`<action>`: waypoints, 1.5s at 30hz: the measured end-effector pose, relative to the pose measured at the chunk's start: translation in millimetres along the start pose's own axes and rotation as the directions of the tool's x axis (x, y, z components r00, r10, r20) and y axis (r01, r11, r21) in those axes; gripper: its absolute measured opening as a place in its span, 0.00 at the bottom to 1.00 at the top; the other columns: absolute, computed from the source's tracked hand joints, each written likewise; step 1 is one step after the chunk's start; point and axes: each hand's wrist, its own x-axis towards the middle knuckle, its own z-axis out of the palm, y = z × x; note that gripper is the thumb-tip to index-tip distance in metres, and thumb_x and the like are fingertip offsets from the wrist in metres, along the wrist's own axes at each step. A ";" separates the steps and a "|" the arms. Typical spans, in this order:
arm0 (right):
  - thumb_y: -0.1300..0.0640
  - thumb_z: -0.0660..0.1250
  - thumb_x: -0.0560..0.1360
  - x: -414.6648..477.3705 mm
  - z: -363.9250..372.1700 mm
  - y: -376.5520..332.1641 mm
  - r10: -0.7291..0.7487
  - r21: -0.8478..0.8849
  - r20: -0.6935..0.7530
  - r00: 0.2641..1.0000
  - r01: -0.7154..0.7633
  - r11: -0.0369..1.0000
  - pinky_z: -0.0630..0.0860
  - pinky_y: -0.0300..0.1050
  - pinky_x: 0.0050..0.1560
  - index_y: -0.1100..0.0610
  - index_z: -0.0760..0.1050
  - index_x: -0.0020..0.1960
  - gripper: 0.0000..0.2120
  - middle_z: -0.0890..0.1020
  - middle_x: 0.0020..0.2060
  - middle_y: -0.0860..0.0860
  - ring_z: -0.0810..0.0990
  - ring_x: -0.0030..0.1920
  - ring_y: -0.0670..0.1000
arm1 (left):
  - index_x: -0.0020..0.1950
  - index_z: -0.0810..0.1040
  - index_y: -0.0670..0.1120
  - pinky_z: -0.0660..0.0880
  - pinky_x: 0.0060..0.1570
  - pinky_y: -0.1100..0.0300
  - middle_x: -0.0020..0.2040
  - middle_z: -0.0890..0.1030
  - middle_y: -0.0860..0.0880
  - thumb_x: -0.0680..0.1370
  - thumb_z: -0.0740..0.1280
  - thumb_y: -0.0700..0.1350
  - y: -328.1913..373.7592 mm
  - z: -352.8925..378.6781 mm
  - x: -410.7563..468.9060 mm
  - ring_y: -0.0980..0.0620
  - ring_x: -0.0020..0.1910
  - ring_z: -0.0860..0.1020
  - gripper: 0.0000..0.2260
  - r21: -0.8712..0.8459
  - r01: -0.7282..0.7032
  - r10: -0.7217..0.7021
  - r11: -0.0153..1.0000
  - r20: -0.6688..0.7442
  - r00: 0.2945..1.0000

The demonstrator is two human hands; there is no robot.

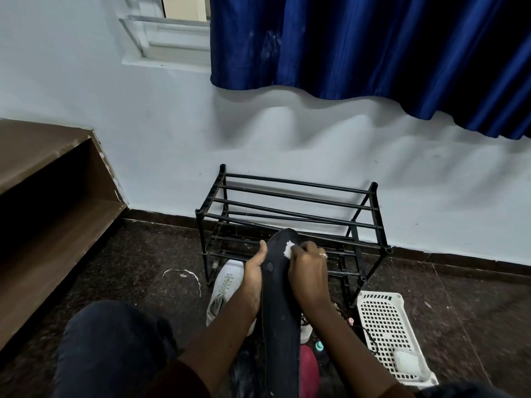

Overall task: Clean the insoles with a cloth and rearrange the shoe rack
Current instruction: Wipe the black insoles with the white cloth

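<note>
Down by the shoe rack | left grip holds black insole steady for wiping | right grip pinches cloth on toe

Dark blue pleated fabric curtain hangs at upper right. White perforated plastic basket lies on dark speckled stone floor, lower right.

In front of the shoe rack, the dark insole runs off the bottom edge, its near end unseen. The white cloth is mostly buried under the fingers of the right hand; only a scrap shows. The fingers of the left hand are hidden behind the insole. The white shoe by the rack's left leg is partly covered by the left forearm. A red thing nearer than the rack, half behind the insole, cannot be identified.
</note>
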 end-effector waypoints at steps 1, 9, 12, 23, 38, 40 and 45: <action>0.75 0.72 0.56 7.6 -0.5 1.1 0.008 0.024 -0.025 1.000 -0.007 1.000 0.72 0.44 0.28 0.62 0.77 0.31 0.11 0.77 0.31 0.58 0.74 0.28 0.60 | 0.42 0.85 0.39 0.80 0.38 0.58 0.40 0.84 0.40 0.80 0.55 0.59 0.7 1.9 -1.0 0.45 0.36 0.83 0.28 0.001 0.000 0.000 1.000 0.009 1.000; 0.75 0.68 0.57 22.3 2.0 -3.5 0.030 0.000 0.030 0.999 -0.030 1.000 0.74 0.50 0.32 0.63 0.78 0.33 0.09 0.77 0.33 0.60 0.75 0.29 0.61 | 0.43 0.85 0.40 0.80 0.41 0.57 0.43 0.84 0.40 0.80 0.52 0.59 -0.3 0.1 0.7 0.45 0.40 0.83 0.30 -0.037 -0.011 0.011 0.999 0.005 1.000; 0.75 0.67 0.55 9.1 -4.0 -3.7 0.067 -0.025 0.133 0.989 -0.064 0.998 0.75 0.52 0.35 0.67 0.78 0.33 0.08 0.77 0.34 0.63 0.76 0.32 0.64 | 0.41 0.85 0.38 0.80 0.34 0.57 0.40 0.84 0.39 0.80 0.51 0.60 -2.4 -3.7 3.1 0.45 0.36 0.83 0.32 -0.086 0.000 0.002 0.996 0.022 1.000; 0.72 0.64 0.68 13.2 -23.2 -19.9 0.104 -0.087 0.154 0.983 -0.092 0.992 0.73 0.52 0.46 0.70 0.78 0.44 0.07 0.78 0.43 0.65 0.77 0.44 0.64 | 0.40 0.86 0.40 0.80 0.39 0.58 0.41 0.84 0.42 0.78 0.54 0.61 -8.3 -2.7 12.6 0.47 0.38 0.83 0.30 -0.032 -0.001 0.001 0.999 -0.016 1.000; 0.62 0.66 0.64 -2.9 11.9 -13.4 -0.139 0.081 -0.002 0.990 0.139 0.987 0.73 0.54 0.47 0.53 0.82 0.45 0.12 0.81 0.44 0.49 0.80 0.41 0.53 | 0.48 0.83 0.39 0.72 0.56 0.54 0.50 0.81 0.40 0.73 0.55 0.67 2.6 4.0 5.3 0.45 0.50 0.80 0.33 0.000 0.021 -0.021 1.000 0.102 0.995; 0.61 0.67 0.65 -1.3 12.1 -7.8 -0.215 0.051 -0.034 0.976 0.217 0.975 0.74 0.51 0.48 0.54 0.82 0.46 0.11 0.81 0.44 0.50 0.80 0.40 0.52 | 0.49 0.80 0.40 0.73 0.53 0.56 0.47 0.81 0.41 0.74 0.56 0.65 1.5 4.5 3.8 0.47 0.48 0.80 0.30 -0.002 0.000 0.000 1.000 0.100 0.995; 0.60 0.67 0.63 12.0 5.6 -7.0 -0.203 -0.089 -0.046 0.978 0.198 0.976 0.76 0.41 0.36 0.59 0.80 0.43 0.10 0.81 0.40 0.53 0.81 0.36 0.53 | 0.54 0.77 0.41 0.73 0.52 0.56 0.45 0.82 0.42 0.80 0.53 0.59 -2.1 8.7 3.3 0.47 0.49 0.79 0.24 0.031 -0.005 0.003 1.000 0.062 0.998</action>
